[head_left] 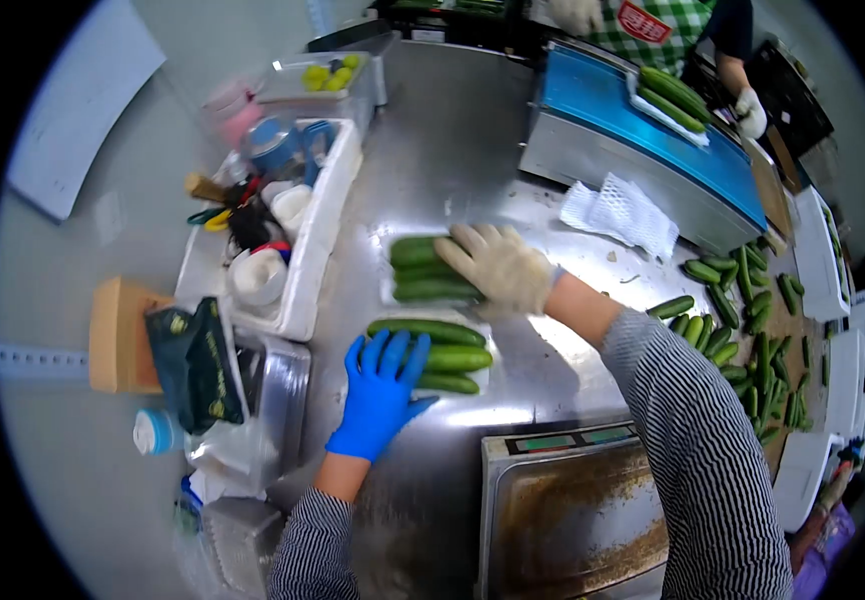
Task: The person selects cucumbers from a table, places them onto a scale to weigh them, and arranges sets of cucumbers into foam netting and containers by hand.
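My left hand (382,391), in a blue glove, lies over the left end of a white tray of cucumbers (448,357), its fingers spread and touching them. Just beyond, my right hand (503,268), in an off-white glove, covers the right end of a second tray of cucumbers (421,270). Its fingers bend around that end, and the hand and tray are slightly blurred. Both trays are side by side on the metal table (433,140). My right hand hides part of the farther cucumbers.
A weighing scale (573,510) stands at the front. Behind is a blue-topped machine (633,110) with another cucumber tray (673,105); a co-worker's gloved hand (751,113) is nearby. White foam netting (621,215), loose cucumbers (768,375) and a foam box (325,235) of tools surround the work area.
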Demonstrator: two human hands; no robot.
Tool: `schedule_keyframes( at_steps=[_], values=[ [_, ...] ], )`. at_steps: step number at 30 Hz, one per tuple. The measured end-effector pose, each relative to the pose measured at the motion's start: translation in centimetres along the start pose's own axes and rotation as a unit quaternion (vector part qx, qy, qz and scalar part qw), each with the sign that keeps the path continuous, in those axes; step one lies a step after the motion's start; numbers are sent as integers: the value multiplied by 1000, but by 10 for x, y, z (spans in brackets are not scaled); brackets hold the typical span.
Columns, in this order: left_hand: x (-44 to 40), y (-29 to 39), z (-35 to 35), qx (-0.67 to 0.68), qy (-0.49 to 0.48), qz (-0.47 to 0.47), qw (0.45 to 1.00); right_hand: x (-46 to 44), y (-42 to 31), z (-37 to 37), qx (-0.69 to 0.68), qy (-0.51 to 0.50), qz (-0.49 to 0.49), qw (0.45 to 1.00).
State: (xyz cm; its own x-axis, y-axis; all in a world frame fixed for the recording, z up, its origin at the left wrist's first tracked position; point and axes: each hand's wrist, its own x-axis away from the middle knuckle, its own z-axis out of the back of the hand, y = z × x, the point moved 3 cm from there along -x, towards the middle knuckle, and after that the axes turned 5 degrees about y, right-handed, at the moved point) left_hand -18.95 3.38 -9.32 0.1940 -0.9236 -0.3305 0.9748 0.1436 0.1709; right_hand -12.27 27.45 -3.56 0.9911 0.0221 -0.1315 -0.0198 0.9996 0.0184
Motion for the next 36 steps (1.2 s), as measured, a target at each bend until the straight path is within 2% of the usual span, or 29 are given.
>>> schedule_keyframes(
  at_steps=[4, 7, 14, 16, 17, 18, 19, 23, 25, 26, 27, 28, 29, 30, 31, 32, 33, 34, 36],
  values=[
    [-71, -25, -20, 21, -5, 10, 1000, -55, 48, -7, -23, -14, -46, 999],
    [-119, -44, -33, 11, 23, -23, 999, -74, 71, -7, -25, 7, -63, 998],
    [-138, -47, -39, 7, 25, -13, 1000, -67, 87, 0, -24, -11, -130, 991],
    [-134, -48, -39, -2, 32, -27, 999, -48, 82, 8, 13, 42, -137, 990],
    [-133, -49, -39, -7, 34, -33, 999, -34, 77, 14, -11, 58, -146, 988],
    [-131, -50, -40, -11, 36, -39, 999, -7, 67, 32, -34, 75, -153, 985],
    [-129, -54, -43, -29, -2, -20, 999, 23, 56, 51, -59, 93, -159, 981],
    [-124, -43, -24, -95, -46, -5, 994, 168, 25, 92, -90, 90, -117, 985],
    [-117, -34, -11, -122, -63, 4, 990, 251, 30, 98, -69, 74, -188, 977],
    [-114, -27, -3, -119, -48, 1, 992, 288, 38, 107, -76, 31, -262, 962],
    [-110, -19, 4, -117, -34, -1, 993, 325, 57, 102, -94, 56, -317, 942],
    [-107, -10, 12, -116, -24, -4, 993, 353, 70, 117, -98, 21, -444, 890],
    [-106, 7, 21, -94, 4, -7, 996, 388, 89, 109, -28, 51, -497, 866],
    [-108, 25, 28, -72, 8, -10, 997, 417, 102, 102, 38, 99, -528, 843],
    [-110, 41, 34, -52, 11, -13, 998, 441, 121, 92, 63, 51, -574, 815],
    [-110, 60, 41, -34, 14, -14, 999, 460, 140, 80, 38, 20, -622, 782],
    [-117, 99, 58, -17, 50, -38, 998, 470, 152, 69, 7, 30, -654, 756],
    [-125, 132, 66, 31, 42, -24, 998, 479, 164, 59, -25, 40, -683, 729],
    [-141, 190, 75, 127, 22, 5, 992, 484, 191, 37, -61, 45, -672, 737]
  ],
)
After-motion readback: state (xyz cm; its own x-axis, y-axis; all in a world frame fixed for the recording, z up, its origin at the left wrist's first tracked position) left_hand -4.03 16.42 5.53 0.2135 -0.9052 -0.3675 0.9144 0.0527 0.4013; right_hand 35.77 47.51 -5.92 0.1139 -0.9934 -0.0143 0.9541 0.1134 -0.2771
